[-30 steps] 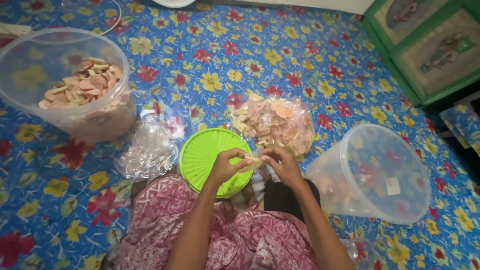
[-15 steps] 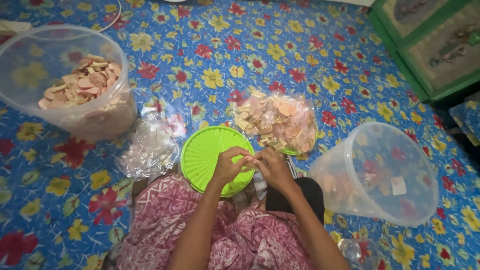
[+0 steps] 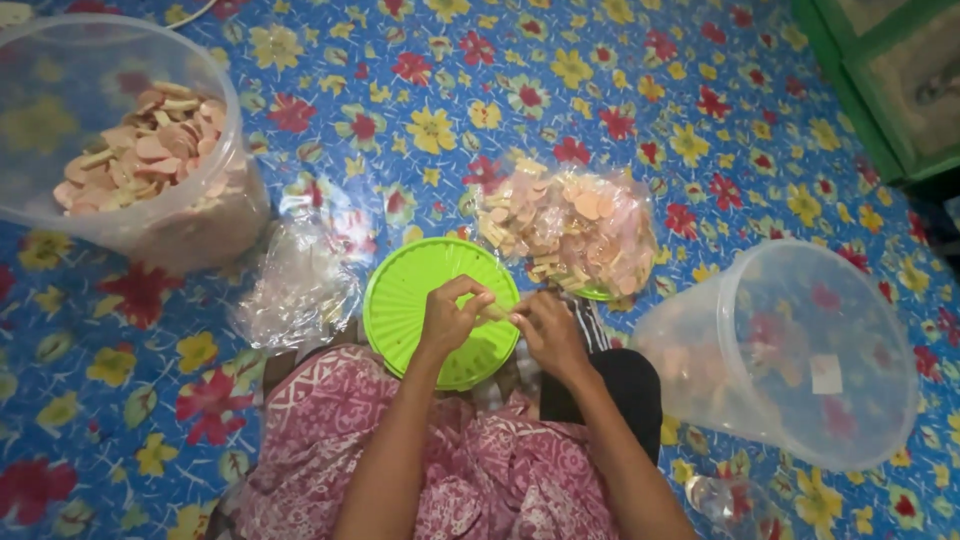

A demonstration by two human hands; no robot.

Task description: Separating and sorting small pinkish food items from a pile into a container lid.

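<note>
Together, the left hand (image 3: 450, 318) and right hand (image 3: 548, 330) pinch a small cracker (image 3: 497, 311) between their fingertips, just above a green lid (image 3: 400, 300). Beyond lies a bag of crackers (image 3: 570, 228); a clear tub (image 3: 790, 350) lies tipped at right.

Clear plastic bag (image 3: 572, 232) stuffed with pink and tan crackers, lying centre on the flowered floor cover, just beyond the green lid. Second clear bag (image 3: 300, 280), crumpled and see-through, contents not discernible, left of the lid, just beside the big tub. Big clear plastic tub (image 3: 130, 150), round, upper left, upright, part-filled with pink and beige crackers. Another clear tub (image 3: 790, 350), tipped on its side at right, mouth facing the camera, small white square label (image 3: 826, 373) on its wall. No screens or signs.
</note>
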